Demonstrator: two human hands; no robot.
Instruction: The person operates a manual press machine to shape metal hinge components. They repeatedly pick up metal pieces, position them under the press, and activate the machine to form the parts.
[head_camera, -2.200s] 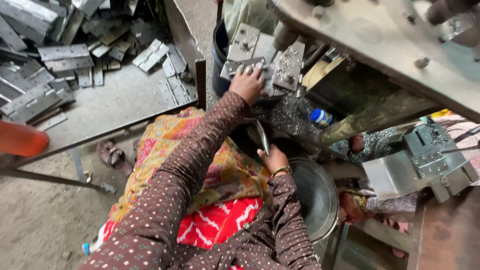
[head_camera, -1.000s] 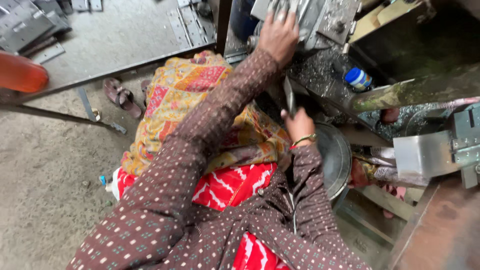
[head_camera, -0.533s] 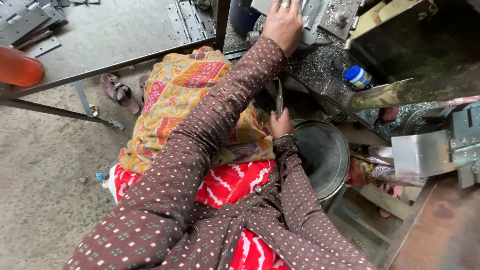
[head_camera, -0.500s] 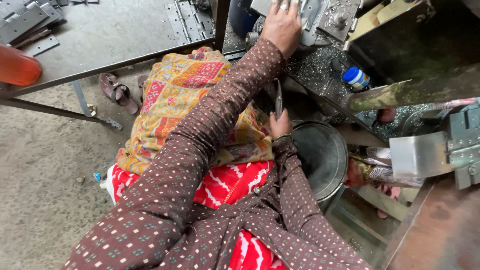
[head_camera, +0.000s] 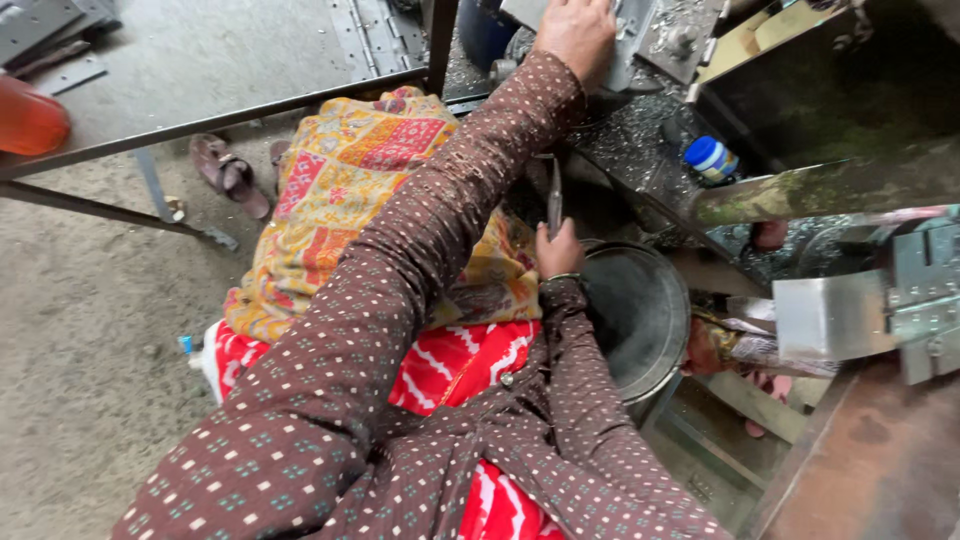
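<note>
At far left on the low metal table (head_camera: 200, 70) flat grey plates (head_camera: 40, 20) lie stacked, with a pair of sandals (head_camera: 228, 172) on the floor beneath. Further right, the left hand (head_camera: 572, 35) reaches up and presses on a grey metal bracket (head_camera: 628, 40) at the machine, fingers curled over it. Below, the right hand (head_camera: 558, 250) grips a thin metal strip (head_camera: 553, 195) upright beside a round steel pan (head_camera: 640, 315); by my judgement the piece is not yet placed.
</note>
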